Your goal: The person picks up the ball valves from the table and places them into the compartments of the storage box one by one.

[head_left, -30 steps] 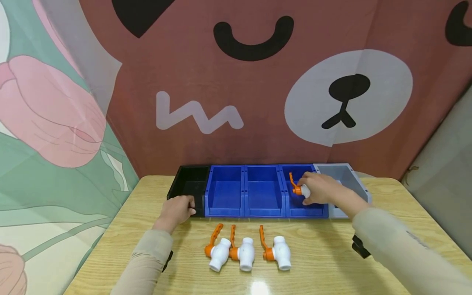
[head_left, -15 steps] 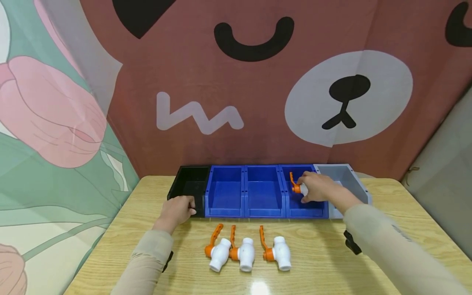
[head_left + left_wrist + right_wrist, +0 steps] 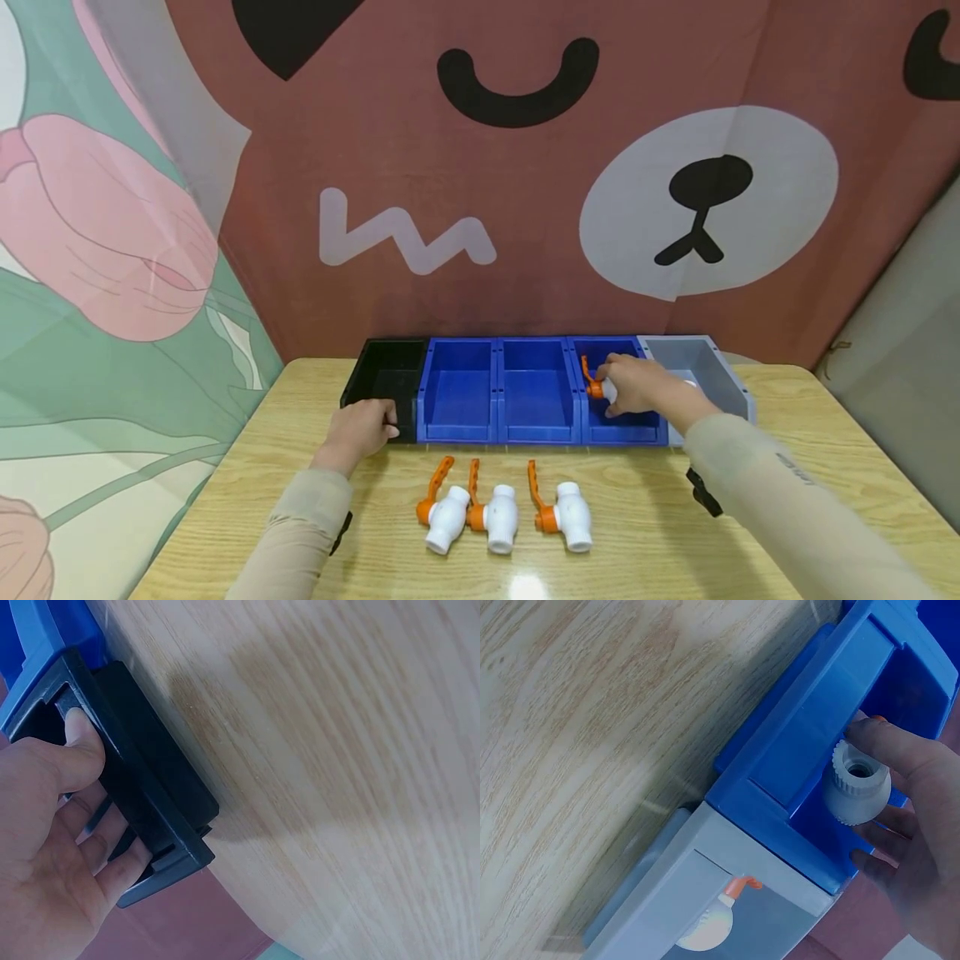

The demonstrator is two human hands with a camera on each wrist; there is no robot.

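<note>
My left hand [image 3: 366, 429] grips the front rim of the black bin [image 3: 161, 795], its fingers curled over the edge and thumb near the bin's corner. My right hand [image 3: 637, 386] holds a white ball valve [image 3: 857, 787] with an orange lever handle [image 3: 587, 371]. That valve is inside the rightmost blue bin [image 3: 622, 432], the fingers and thumb around its white body. Three more such valves lie in a row on the table in front of the bins: the left valve [image 3: 447, 520], the middle valve [image 3: 501, 518] and the right valve [image 3: 573, 517].
A grey bin [image 3: 727, 844] adjoins on the right, with another ball valve [image 3: 709, 928] in it. Two more blue bins, left [image 3: 459, 396] and middle [image 3: 536, 396], stand between the black one and the right blue one. Behind the wooden table [image 3: 645, 550] hangs a printed cloth [image 3: 525, 192].
My right hand has moved slightly left and lower in the rightmost blue bin with the ball valve. The left hand and the valves on the table have stayed put.
</note>
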